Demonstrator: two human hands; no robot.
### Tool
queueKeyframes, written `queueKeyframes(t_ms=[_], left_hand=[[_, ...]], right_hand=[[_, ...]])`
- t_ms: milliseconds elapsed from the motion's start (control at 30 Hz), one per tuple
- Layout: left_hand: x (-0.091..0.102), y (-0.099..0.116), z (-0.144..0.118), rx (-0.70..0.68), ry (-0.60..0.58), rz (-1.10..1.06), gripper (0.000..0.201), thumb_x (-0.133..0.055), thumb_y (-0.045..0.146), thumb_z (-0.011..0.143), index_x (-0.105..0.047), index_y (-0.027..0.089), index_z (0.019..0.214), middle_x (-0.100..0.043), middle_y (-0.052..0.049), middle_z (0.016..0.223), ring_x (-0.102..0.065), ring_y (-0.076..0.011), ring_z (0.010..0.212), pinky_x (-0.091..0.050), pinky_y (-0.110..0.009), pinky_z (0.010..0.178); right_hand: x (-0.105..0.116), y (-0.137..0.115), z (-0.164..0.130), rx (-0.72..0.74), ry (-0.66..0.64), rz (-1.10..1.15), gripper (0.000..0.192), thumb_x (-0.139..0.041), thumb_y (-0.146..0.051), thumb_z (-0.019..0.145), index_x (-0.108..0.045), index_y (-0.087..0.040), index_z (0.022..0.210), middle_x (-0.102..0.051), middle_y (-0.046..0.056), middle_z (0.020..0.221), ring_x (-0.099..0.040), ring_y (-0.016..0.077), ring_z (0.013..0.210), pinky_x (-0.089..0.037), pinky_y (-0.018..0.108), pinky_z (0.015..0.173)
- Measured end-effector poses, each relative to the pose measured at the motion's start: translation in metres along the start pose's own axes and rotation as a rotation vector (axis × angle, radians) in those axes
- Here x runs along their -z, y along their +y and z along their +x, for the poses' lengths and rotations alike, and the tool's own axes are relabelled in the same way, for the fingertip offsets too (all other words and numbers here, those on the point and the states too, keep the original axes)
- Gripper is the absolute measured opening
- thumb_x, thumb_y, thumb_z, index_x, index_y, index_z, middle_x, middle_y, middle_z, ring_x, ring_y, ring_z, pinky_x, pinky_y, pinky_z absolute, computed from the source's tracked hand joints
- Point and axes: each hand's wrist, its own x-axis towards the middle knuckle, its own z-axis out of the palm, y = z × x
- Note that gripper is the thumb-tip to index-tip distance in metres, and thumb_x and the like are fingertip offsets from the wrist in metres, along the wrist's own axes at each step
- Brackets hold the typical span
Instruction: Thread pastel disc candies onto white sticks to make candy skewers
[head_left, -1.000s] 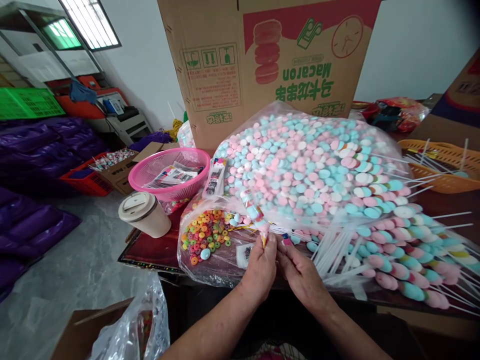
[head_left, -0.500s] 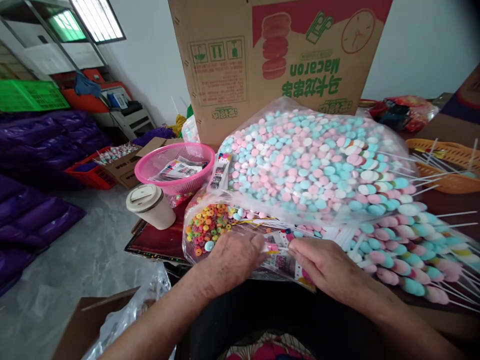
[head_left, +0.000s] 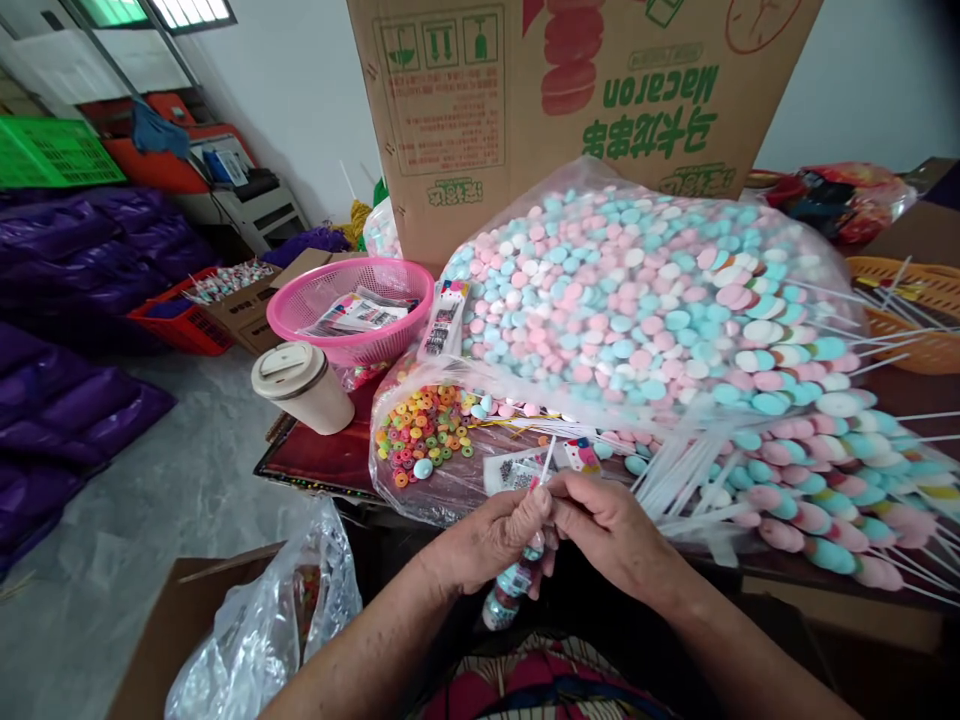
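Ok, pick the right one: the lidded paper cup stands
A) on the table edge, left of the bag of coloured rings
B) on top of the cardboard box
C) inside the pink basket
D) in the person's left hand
A: the paper cup stands on the table corner, left of the bag of coloured rings, in front of the pink basket.

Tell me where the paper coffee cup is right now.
In the head view the coffee cup lies tipped at the table's left edge, just below the pink basket and left of the ring candies.

pink basket (head_left: pixel 330 300), pink-blue candies (head_left: pixel 622 290), brown box (head_left: pixel 510 110)
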Motion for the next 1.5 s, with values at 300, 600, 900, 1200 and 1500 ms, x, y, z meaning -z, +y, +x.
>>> queueKeyframes(t_ms=[300,600,900,1200,1500], left_hand=[[0.017,0.009,-0.004,0.199,0.029,-0.043,0.022,-0.058,0.034,0.072,-0.059,0.018,0.057,-0.05,0.001,0.048,-0.044,-0.0104,0.038,-0.035,-0.022,0.039],[0.016,0.006,-0.019,-0.054,-0.166,0.817,0.023,-0.052,0.018,0.077,-0.051,0.019,0.053,-0.054,-0.002,0.049,-0.053,-0.0161,0.043,-0.042,-0.026,0.042],[0.03,-0.023,-0.07,-0.743,0.425,1.491,0.024,-0.038,0.015,0.089,-0.059,0.011,0.101,-0.065,-0.01,0.082,-0.059,-0.0185,0.067,-0.047,-0.031,0.06],[0.036,-0.043,-0.036,-0.033,0.762,-0.265,0.021,-0.065,0.035,0.07,-0.066,0.014,0.07,-0.057,0.001,0.058,-0.052,-0.011,0.049,-0.04,-0.023,0.049],[0.027,-0.019,-0.007,-0.029,0.698,-0.525,0.015,-0.066,0.027,0.06,-0.059,0.014,0.059,-0.055,0.002,0.06,-0.052,-0.009,0.043,-0.035,-0.021,0.044]], right_hand=[[0.018,-0.012,0.001,0.506,0.32,-0.706,0.02,-0.04,-0.017,0.09,-0.059,-0.018,0.093,-0.065,0.007,0.084,-0.058,0.0198,0.084,-0.045,0.036,0.08],[-0.008,0.004,-0.003,0.631,-0.326,-0.915,0.025,-0.037,-0.01,0.079,-0.059,-0.016,0.068,-0.059,0.008,0.058,-0.052,0.0194,0.058,-0.046,0.045,0.076],[-0.018,-0.022,0.022,-0.53,-0.738,0.376,0.03,-0.035,-0.038,0.079,-0.047,-0.021,0.058,-0.04,-0.005,0.038,-0.041,0.0109,0.036,-0.039,0.024,0.045],[0.005,0.048,0.109,0.042,-0.064,-0.717,0.014,-0.053,-0.019,0.076,-0.056,-0.019,0.063,-0.059,0.005,0.077,-0.051,0.0148,0.066,-0.038,0.025,0.058],[0.024,0.017,0.07,-0.062,0.031,-0.273,0.02,-0.041,-0.037,0.089,-0.051,-0.021,0.083,-0.057,-0.002,0.069,-0.046,0.0093,0.047,-0.038,0.022,0.047]])
